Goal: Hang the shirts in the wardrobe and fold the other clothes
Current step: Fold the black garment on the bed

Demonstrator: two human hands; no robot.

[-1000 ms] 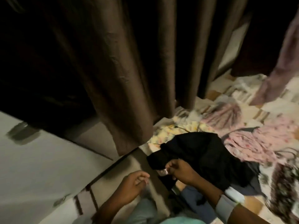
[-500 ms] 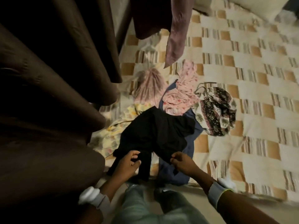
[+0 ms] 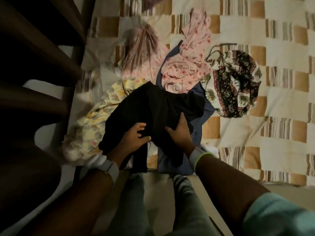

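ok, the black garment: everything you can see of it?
The black garment is plain, dark, soft cloth, crumpled, its type unclear. It lies at the near edge of the checked bedspread, over the yellow floral piece and the blue striped one. Two narrow parts hang over the bed edge. The left hand and right hand both grip its near side.

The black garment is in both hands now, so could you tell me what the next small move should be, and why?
Probably lift the black garment clear of the pile and shake it open: left hand and right hand grip its near edge, but it lies bunched over other clothes.
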